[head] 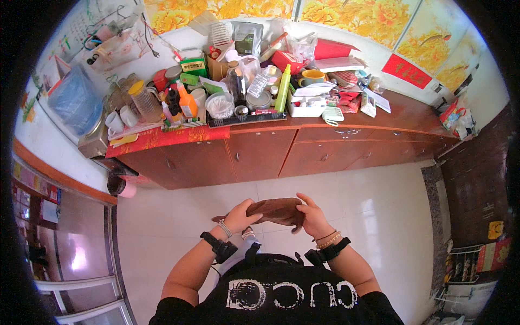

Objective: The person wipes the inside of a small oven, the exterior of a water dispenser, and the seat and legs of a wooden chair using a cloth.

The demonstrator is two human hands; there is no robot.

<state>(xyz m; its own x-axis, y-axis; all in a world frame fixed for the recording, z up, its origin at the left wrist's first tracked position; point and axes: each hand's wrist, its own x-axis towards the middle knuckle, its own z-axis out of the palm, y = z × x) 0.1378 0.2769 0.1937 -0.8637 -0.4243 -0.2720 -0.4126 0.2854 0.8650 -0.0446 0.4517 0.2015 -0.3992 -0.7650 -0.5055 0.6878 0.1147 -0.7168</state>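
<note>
A brown cloth [276, 210] is stretched between my two hands, above the tiled floor. My left hand [240, 217] grips its left part, with the thumb on top and a loose end sticking out past the wrist. At the cloth's right end, my right hand [313, 216] pinches the edge between thumb and fingers, and a corner hangs down beside it. Both wrists carry black strapped devices and bracelets. The fingers beneath the cloth are hidden.
A long brown wooden cabinet [260, 154] stands ahead, its top crowded with bottles, cups, a glass pitcher [144, 99] and a white basket [306, 109]. A pink bin [128, 189] is at the left. At the right stands a wire rack [463, 264]; a metal-framed door is lower left.
</note>
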